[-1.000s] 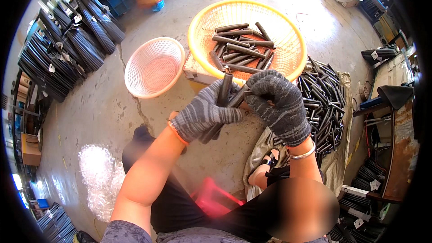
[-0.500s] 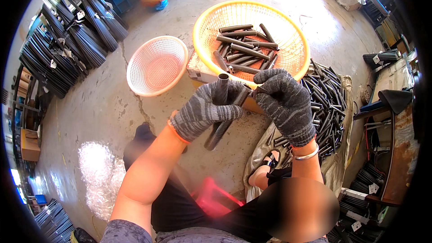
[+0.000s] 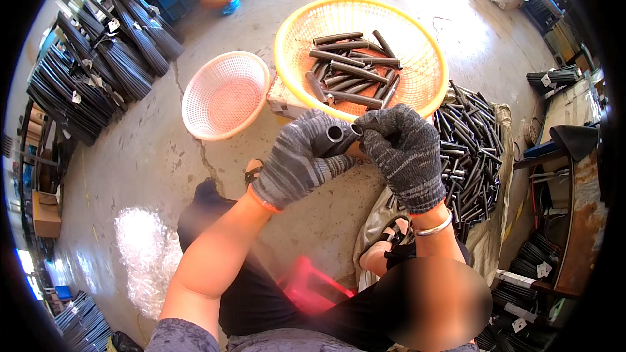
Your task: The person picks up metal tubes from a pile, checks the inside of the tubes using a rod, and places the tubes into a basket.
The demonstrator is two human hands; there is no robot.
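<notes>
Both my hands wear grey-and-black striped knit gloves and meet over the near rim of the large orange basket (image 3: 282, 68). A short black metal tube (image 3: 334, 133) is wrapped in the fingers of my left hand (image 3: 293, 160), its round open end turned toward me. Beside it shows the open end of a second, narrower-looking tube (image 3: 357, 130). The closed fingers of my right hand (image 3: 404, 156) grip that second tube near its end. Gloves cover most of both tubes. Several similar tubes (image 3: 355, 68) lie loose in the basket.
Left of the orange basket a smaller pink basket (image 3: 225, 94) stands on the floor. To the right, a big heap of short black tubes (image 3: 466, 156) lies on a sheet (image 3: 482, 264). Clear plastic wrap (image 3: 147, 261) lies at left; bundled long rods (image 3: 117, 52) stand behind.
The tubes in my left hand have tilted, so their open ends now face me and the lower length no longer shows. My right hand has shifted left, closer to my left hand.
</notes>
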